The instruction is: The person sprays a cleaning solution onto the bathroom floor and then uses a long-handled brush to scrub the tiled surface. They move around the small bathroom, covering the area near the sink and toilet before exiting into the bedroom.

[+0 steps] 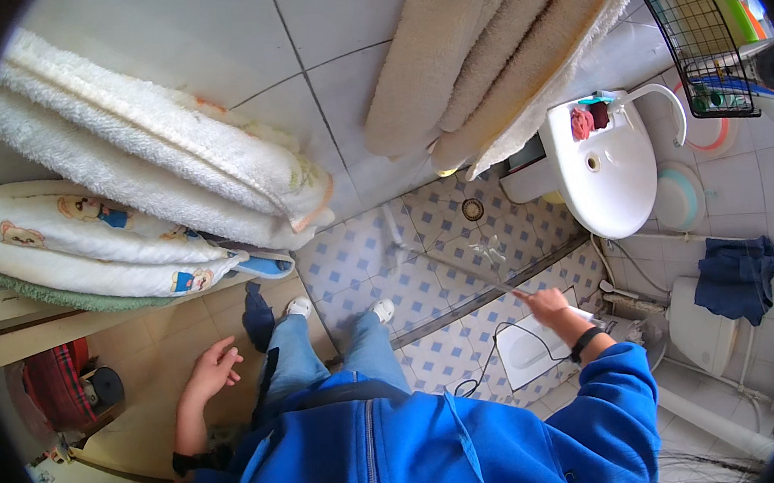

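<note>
My right hand (547,308) is closed round the upper end of a long, thin handle. This belongs to a floor squeegee (455,267), whose narrow pale head lies on the patterned tile floor (439,292) ahead of my feet. The handle slants from my hand toward the far left. My left hand (211,370) hangs beside my left leg with its fingers apart and nothing in it. A round floor drain (472,209) lies beyond the squeegee, and a shiny wet patch (489,252) shows near its handle.
A white washbasin (611,197) with a red cloth (581,122) stands at the far right. A squat toilet (533,353) is set into the floor below my right hand. Towels (163,137) hang at the left, more towels (489,45) ahead. A dark raised strip (468,306) crosses the floor.
</note>
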The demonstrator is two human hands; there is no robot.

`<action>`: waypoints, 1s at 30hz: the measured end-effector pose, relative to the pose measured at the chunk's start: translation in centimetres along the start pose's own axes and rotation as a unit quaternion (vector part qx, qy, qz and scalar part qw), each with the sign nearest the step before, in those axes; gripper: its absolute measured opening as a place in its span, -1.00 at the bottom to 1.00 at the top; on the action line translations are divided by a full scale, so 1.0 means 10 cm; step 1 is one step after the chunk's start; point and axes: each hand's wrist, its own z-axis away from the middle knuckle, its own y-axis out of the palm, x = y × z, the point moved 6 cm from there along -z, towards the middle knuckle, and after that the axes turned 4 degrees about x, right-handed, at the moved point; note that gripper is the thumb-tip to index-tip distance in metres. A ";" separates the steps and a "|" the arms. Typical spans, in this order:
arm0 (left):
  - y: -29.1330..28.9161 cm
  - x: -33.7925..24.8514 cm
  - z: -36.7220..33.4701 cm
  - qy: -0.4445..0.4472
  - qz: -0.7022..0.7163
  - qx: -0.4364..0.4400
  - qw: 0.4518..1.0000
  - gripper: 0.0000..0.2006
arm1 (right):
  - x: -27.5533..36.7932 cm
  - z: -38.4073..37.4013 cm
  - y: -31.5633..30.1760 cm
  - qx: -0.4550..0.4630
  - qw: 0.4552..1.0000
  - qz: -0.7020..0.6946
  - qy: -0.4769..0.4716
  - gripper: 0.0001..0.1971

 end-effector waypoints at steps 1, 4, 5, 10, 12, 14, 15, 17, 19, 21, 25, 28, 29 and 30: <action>0.03 -0.03 -0.02 0.003 -0.007 0.003 1.000 -0.52 | 0.21 -0.12 -0.01 0.009 1.000 -0.012 -0.021 -0.38; 0.11 -0.13 -0.05 0.015 -0.021 0.010 1.000 -0.52 | 0.79 -0.53 -0.01 -0.034 0.996 0.000 -0.080 -0.38; 0.12 -0.16 -0.05 0.017 -0.024 0.012 0.999 -0.52 | 0.95 -0.70 0.01 -0.053 0.994 0.016 -0.092 -0.39; 0.08 -0.21 0.07 0.007 -0.024 -0.007 1.000 -0.52 | 0.87 -1.04 0.27 -0.080 0.993 0.021 -0.087 -0.45; 0.05 -0.17 0.14 0.000 -0.021 -0.022 1.000 -0.52 | 0.52 -0.90 0.37 -0.077 0.995 -0.017 -0.059 -0.48; 0.03 -0.12 0.19 -0.009 -0.018 -0.040 0.999 -0.53 | 0.19 -0.65 0.35 -0.135 0.989 -0.013 -0.053 -0.42; 0.05 -0.09 0.21 -0.009 -0.014 -0.038 0.999 -0.53 | 0.05 -0.59 0.37 -0.115 0.993 -0.016 -0.031 -0.42; 0.07 -0.05 0.23 -0.019 -0.013 -0.045 0.999 -0.53 | -0.27 -0.43 0.46 -0.038 0.999 -0.032 0.019 -0.40; 0.12 -0.04 0.24 -0.013 -0.009 -0.041 0.999 -0.53 | -0.48 -0.32 0.47 -0.037 0.998 -0.030 0.042 -0.40; 0.14 -0.04 0.27 -0.008 -0.014 -0.041 0.999 -0.53 | -0.65 -0.26 0.52 -0.034 0.997 -0.039 0.057 -0.40; 0.09 -0.07 0.33 -0.004 -0.027 -0.051 0.998 -0.53 | -0.95 -0.13 0.70 -0.027 0.994 -0.056 0.089 -0.43; 0.06 -0.05 0.38 -0.001 -0.029 -0.060 0.998 -0.53 | -1.12 0.00 0.79 -0.043 0.990 -0.077 0.108 -0.45; 0.05 -0.03 0.39 -0.003 -0.033 -0.063 0.997 -0.53 | -1.16 0.03 0.81 -0.040 0.989 -0.088 0.115 -0.46; 0.05 -0.02 0.39 0.001 -0.027 -0.060 0.998 -0.53 | -1.19 0.06 0.82 -0.036 0.987 -0.097 0.124 -0.46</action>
